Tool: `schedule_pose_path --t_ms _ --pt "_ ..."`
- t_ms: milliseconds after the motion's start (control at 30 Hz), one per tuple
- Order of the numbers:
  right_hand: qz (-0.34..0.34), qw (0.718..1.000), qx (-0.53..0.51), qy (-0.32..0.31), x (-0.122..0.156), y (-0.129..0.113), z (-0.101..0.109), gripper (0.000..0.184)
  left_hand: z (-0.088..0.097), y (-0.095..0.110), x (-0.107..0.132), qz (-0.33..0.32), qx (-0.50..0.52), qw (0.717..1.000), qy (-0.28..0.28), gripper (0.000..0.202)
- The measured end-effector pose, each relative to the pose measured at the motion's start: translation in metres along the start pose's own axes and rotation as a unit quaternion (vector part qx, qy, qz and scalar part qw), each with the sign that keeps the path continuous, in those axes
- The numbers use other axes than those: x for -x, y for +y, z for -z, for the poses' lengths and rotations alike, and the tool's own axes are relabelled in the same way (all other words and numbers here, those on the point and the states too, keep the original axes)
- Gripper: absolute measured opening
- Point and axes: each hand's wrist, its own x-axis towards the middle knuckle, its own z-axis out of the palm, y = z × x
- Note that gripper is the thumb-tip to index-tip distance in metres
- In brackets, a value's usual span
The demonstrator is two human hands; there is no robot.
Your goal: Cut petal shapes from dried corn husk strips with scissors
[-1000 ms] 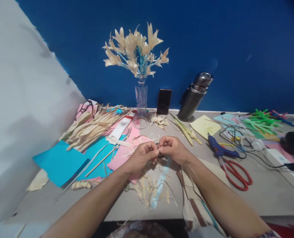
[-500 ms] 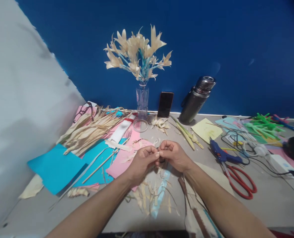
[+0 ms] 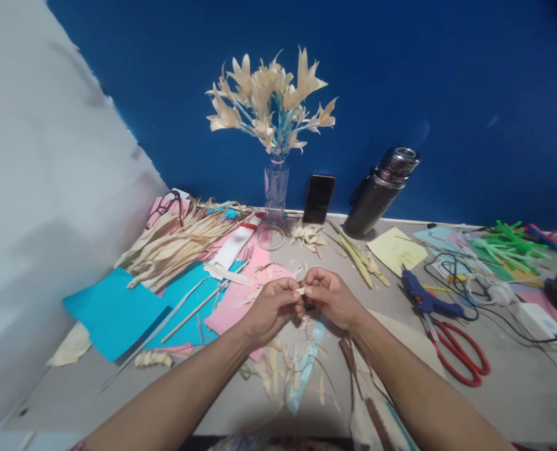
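My left hand [image 3: 275, 308] and my right hand [image 3: 331, 297] meet over the middle of the table, fingertips pinched together. Between them shows the end of a small pale piece of corn husk [image 3: 301, 290]; most of it is hidden by my fingers. Below the hands lie loose husk scraps [image 3: 276, 369] and a light blue strip [image 3: 306, 366]. Pink paper [image 3: 231, 307] with a few scraps on it lies beside my left hand. Behind the hands, a clear bottle [image 3: 275, 194] holds a bunch of husk flowers [image 3: 269, 94] on blue stems.
Dried husks [image 3: 184, 244] and blue paper [image 3: 114, 313] lie at left. A phone [image 3: 319, 199] and a thermos [image 3: 382, 193] stand at the wall. On the right are a glue gun [image 3: 429, 297] with its cord, red-handled scissors [image 3: 461, 354] and green pipe cleaners [image 3: 513, 244].
The camera view has turned slightly left, so the background sits further right. The hands stay together, and a little more of the pale husk shows between the fingertips.
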Motion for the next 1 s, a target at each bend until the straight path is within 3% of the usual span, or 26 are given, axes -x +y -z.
schedule_pose_path --t_ms 200,500,600,800,1000 --pt "-0.007 0.998 0.061 0.018 0.002 0.004 0.003 0.023 -0.001 -0.001 0.002 0.015 -0.038 0.999 0.015 0.013" --pt "-0.052 0.998 -0.027 -0.022 0.004 -0.006 0.000 0.024 -0.004 0.003 0.005 0.018 -0.028 0.999 -0.003 0.015" --pt "-0.036 0.998 -0.048 -0.029 0.004 -0.007 0.001 0.030 -0.001 0.003 0.004 0.021 -0.015 1.000 -0.004 0.015" --pt "-0.022 0.998 0.065 -0.009 0.003 -0.004 0.005 0.027 -0.003 0.002 0.004 0.016 -0.034 0.999 0.019 0.016" --pt "-0.032 0.997 0.035 -0.054 0.005 -0.008 0.007 0.030 -0.007 0.002 0.006 0.021 0.012 1.000 -0.016 0.019"
